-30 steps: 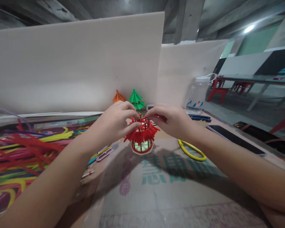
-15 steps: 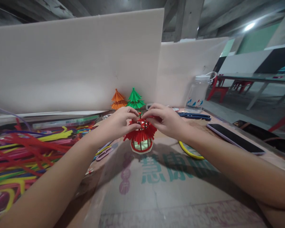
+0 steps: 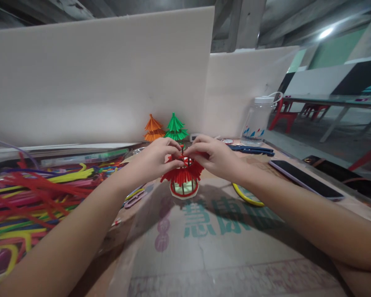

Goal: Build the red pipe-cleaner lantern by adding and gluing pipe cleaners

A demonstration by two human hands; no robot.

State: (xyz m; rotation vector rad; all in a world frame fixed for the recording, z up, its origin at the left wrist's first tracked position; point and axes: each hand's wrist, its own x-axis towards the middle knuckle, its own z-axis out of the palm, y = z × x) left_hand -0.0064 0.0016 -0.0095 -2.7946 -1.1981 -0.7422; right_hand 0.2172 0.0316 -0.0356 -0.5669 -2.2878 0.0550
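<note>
Red fringed model [image 3: 184,175]: upright, in front of the green tiered model [image 3: 175,127]. Pale base with red rim; dark posts below a flared red fringe. Further posts rise above; upper section partly hidden.

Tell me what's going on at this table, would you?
Someone's left hand and right hand are at the top of a small red fringed pavilion model, fingertips close together. Its round base sits on the table covering. Behind it stand an orange model and a green one; colourful craft stems lie heaped on the left.
</note>
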